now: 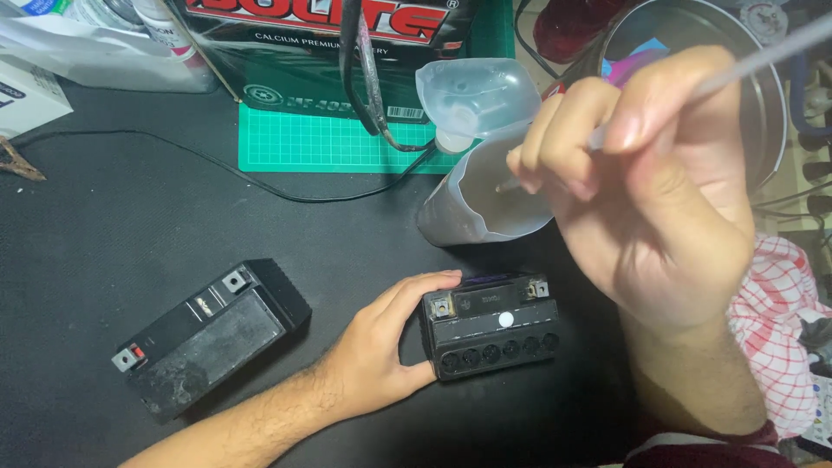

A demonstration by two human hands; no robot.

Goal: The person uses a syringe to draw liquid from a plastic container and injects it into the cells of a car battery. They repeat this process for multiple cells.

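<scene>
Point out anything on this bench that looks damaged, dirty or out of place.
The spare black battery at left lies askew, its top scuffed and dusty grey. The small battery steadied by the left hand shows six open filler holes.

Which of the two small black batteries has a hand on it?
The right battery, with a row of round holes and a white dot; the left hand grips its side. The left battery lies apart, untouched.

Dim black tabletop [104, 217], green mat [295, 139]
</scene>
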